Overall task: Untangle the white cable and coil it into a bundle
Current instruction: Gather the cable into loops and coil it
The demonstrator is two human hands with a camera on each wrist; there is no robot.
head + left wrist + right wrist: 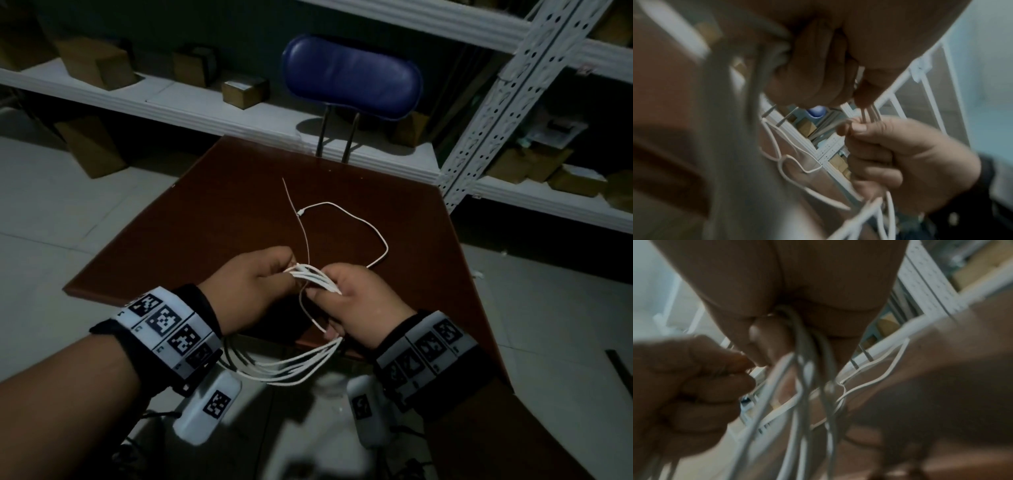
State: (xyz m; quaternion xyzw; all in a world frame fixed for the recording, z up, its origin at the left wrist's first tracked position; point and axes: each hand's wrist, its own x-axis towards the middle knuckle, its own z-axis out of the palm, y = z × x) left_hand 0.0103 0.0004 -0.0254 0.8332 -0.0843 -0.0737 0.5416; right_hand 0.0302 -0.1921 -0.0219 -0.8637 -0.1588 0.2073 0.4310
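The white cable (313, 279) is gathered into several parallel strands that run between my two hands above the near edge of the brown table (205, 212). My left hand (291, 270) pinches one side of the strands. My right hand (329, 291) grips the other side, fingers curled round them. The coiled loops (284, 366) hang below my wrists. The free end curves over the table to a small connector (300, 213). In the left wrist view, the right hand (890, 154) holds the strands (869, 113). In the right wrist view the loops (803, 369) are blurred.
A thinner pale strand (294, 209) lies on the table from near my left hand toward the far side. A blue chair (352, 75) stands behind the table. White metal shelves (171, 102) with cardboard boxes line the back and right. Grey floor surrounds the table.
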